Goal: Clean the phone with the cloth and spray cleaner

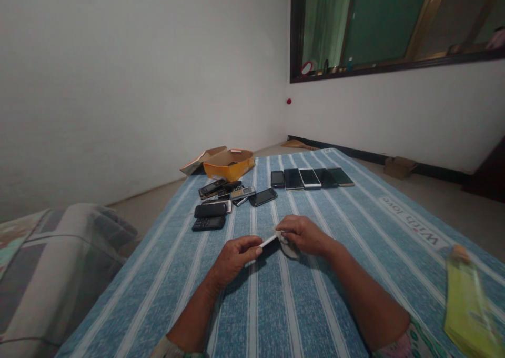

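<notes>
My left hand is closed around a thin white-edged phone held edge-on just above the blue striped cloth. My right hand is closed on a small white cloth pressed against the phone's far end. Ahead lies a heap of several dark keypad phones on the left. A neat row of several smartphones lies side by side further back on the right.
An open orange cardboard box stands at the far left corner of the cloth. A yellow-green bottle lies at the right edge. A folded striped blanket is at the left. A small brown box sits on the floor by the wall.
</notes>
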### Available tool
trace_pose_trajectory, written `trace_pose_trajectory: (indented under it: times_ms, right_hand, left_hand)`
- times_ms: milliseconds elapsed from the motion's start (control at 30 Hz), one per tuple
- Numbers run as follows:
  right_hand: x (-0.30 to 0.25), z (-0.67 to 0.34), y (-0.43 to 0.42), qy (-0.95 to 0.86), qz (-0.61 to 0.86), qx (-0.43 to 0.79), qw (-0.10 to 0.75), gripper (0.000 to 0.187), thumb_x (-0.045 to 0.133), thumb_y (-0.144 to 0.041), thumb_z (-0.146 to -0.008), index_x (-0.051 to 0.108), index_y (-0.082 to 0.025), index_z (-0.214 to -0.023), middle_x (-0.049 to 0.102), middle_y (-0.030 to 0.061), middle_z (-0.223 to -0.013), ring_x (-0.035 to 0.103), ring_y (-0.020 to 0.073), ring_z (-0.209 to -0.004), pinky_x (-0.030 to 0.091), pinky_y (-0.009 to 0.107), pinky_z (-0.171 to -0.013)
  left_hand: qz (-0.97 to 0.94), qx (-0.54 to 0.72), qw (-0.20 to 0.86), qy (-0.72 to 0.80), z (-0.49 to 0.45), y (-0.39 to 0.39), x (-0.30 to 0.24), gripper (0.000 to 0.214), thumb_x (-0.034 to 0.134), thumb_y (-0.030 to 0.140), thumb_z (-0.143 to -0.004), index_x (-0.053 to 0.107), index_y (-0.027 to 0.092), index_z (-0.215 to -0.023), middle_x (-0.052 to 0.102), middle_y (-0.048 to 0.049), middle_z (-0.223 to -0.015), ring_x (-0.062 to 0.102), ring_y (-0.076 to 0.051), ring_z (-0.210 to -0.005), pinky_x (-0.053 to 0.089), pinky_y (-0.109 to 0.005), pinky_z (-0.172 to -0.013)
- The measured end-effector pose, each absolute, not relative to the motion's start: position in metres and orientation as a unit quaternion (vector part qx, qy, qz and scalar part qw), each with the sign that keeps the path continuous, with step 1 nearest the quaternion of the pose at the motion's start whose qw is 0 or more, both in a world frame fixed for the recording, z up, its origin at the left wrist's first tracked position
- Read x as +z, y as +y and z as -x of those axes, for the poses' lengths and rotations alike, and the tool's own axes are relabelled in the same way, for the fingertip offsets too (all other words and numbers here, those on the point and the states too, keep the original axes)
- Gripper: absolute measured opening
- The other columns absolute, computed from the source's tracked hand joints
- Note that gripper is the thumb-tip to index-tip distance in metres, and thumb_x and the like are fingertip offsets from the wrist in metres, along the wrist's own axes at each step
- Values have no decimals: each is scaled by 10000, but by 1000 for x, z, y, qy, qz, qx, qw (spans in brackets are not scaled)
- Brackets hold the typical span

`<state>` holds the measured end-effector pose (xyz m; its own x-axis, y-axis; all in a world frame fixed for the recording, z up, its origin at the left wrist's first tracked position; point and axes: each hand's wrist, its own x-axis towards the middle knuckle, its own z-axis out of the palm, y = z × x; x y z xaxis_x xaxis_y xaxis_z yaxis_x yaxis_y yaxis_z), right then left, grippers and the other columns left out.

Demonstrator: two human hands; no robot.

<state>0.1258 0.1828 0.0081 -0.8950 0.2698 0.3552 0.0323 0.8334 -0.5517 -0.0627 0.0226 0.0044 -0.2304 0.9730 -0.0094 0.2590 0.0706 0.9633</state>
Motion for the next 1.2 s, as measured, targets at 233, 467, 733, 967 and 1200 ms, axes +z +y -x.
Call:
trace_pose_trajectory:
  times_ms: [233, 467, 733, 967, 1200]
  right_hand:
    - [5, -128, 191, -926, 82, 281, 237, 230, 565, -46, -863, 727, -174, -962, 678, 63, -927, 620, 196, -927, 456, 313, -855]
    - [2, -109, 158, -946, 61, 217, 233, 171, 576, -59, -869, 699, -160, -930, 674, 65, -895, 603, 188, -881, 429, 276, -783]
    - [0, -104, 148, -954, 44, 175, 237, 149, 570, -92, -896, 688, -172, -940, 675, 59, -884, 584, 181, -843, 408, 270, -751]
    - [0, -117, 176, -945, 65, 219, 234, 180, 582, -91, -886, 709, -189, -968, 677, 52, -916, 601, 182, -898, 430, 275, -797]
    - [1, -128, 192, -929, 84, 268, 242, 241, 575, -66, -872, 737, -182, -1007, 687, 64, -941, 624, 187, -929, 458, 298, -845]
  left_hand:
    - [-505, 450, 355, 645, 66, 24, 1, 334, 697, 387, -775, 777, 121, -960, 745, -99, -882, 640, -250, -843, 471, -377, -828]
    - [-521, 444, 336, 647, 66, 24, 0, 309, 693, 393, -794, 782, 149, -961, 757, -91, -914, 649, -247, -869, 487, -369, -846]
    - [-512, 458, 346, 639, 65, 24, 2, 328, 712, 384, -767, 789, 146, -978, 769, -106, -946, 663, -267, -909, 489, -390, -884]
    - [-505, 453, 347, 647, 66, 24, 1, 318, 687, 388, -772, 783, 133, -936, 747, -87, -849, 643, -235, -816, 478, -363, -814]
    - [-506, 441, 339, 660, 68, 24, -1, 344, 677, 390, -779, 792, 130, -972, 760, -109, -908, 654, -272, -880, 472, -397, -854]
